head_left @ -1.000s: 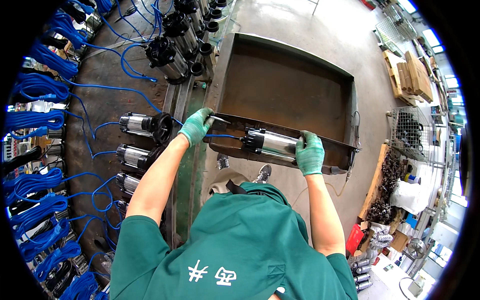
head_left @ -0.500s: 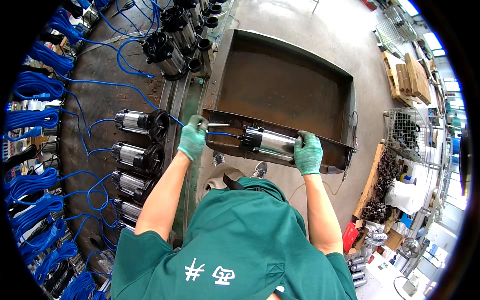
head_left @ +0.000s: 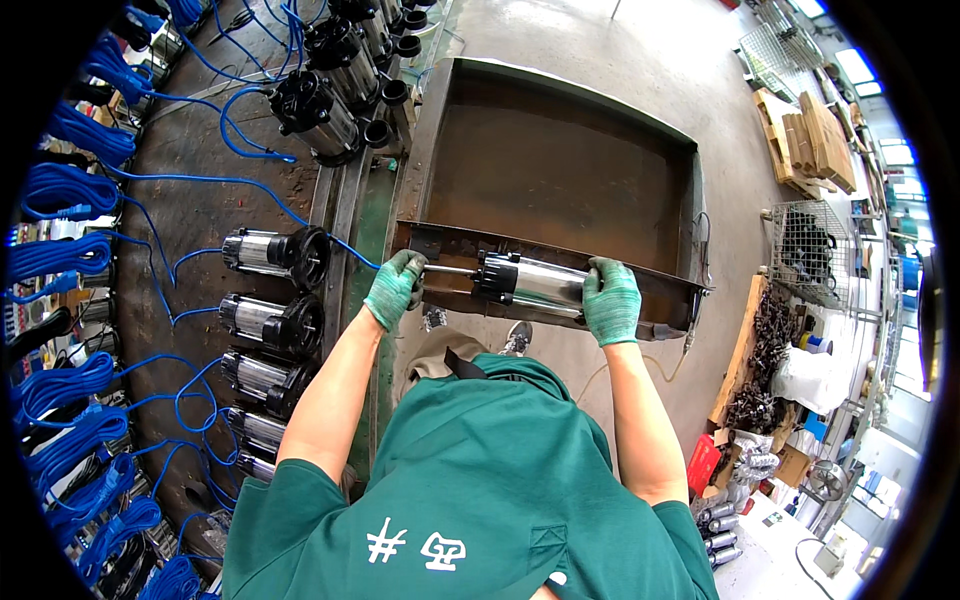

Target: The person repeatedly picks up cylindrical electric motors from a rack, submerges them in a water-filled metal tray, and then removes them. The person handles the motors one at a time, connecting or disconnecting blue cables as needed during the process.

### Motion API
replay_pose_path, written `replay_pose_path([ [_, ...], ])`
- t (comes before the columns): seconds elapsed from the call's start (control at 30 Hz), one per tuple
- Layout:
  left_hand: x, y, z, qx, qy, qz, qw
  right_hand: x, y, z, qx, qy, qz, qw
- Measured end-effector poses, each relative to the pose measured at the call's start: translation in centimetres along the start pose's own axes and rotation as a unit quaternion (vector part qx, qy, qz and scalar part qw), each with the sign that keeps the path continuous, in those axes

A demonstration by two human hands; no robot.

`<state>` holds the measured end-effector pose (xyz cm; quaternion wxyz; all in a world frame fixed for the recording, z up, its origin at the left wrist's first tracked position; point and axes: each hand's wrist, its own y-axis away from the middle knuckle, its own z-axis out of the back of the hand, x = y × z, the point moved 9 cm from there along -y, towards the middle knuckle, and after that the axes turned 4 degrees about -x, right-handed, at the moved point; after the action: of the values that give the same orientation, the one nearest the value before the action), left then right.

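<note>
A submersible pump (head_left: 548, 284), with a shiny steel barrel and a black left end, lies on its side across the near strip of a brown metal tray (head_left: 668, 131). My right hand (head_left: 611, 302), in a green glove, grips the barrel's right end. My gloved left hand (head_left: 396, 288) is closed round a tool with a thin metal shaft (head_left: 448, 270); its handle is hidden in the fist. The shaft points right, and its tip meets the pump's black end. A blue cable (head_left: 352, 252) runs from the left up to my left hand.
On the dark workbench (head_left: 190, 215) at left, several more pumps (head_left: 265, 320) lie in a column, and others stand upright (head_left: 318, 115) farther back. Coiled blue cables (head_left: 70, 190) line the far left edge. Wire baskets (head_left: 808, 250) and cardboard (head_left: 826, 150) are at right.
My left hand has come nearer the pump, and the tool's shaft, earlier short of it, now reaches its black end. My right hand keeps its grip on the barrel.
</note>
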<state>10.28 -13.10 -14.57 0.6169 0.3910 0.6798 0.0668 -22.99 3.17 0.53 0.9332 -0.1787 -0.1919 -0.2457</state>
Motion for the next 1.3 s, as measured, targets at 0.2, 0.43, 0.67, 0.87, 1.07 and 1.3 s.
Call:
replay_pose_path([
  [0.2, 0.7, -0.2, -0.1, 0.027, -0.034, 0.155, 0.987, 0.0, 0.0, -0.1, 0.001, 0.002, -0.001, 1.000],
  [0.43, -1.7, -1.2, -0.8, 0.170, -0.171, -0.033, 0.970, 0.0, 0.0, -0.2, -0.002, 0.005, 0.013, 1.000],
  [0.67, -2.6, -0.4, -2.0, 0.100, -0.192, -0.147, 0.965, 0.0, 0.0, -0.2, 0.004, 0.007, 0.012, 1.000],
  [0.87, -2.6, -0.2, -1.9, 0.171, -0.106, -0.002, 0.979, 0.2, -0.1, 0.0, 0.006, 0.011, 0.011, 1.000],
  [1.07, -2.0, -2.8, -0.9, 0.164, -0.408, -0.094, 0.893, 0.3, -0.2, -0.1, 0.008, 0.013, 0.016, 1.000],
  [1.3, -3.5, -0.6, -2.4, 0.121, -0.245, -0.129, 0.953, -0.2, 0.0, -0.1, 0.001, 0.013, 0.009, 1.000],
])
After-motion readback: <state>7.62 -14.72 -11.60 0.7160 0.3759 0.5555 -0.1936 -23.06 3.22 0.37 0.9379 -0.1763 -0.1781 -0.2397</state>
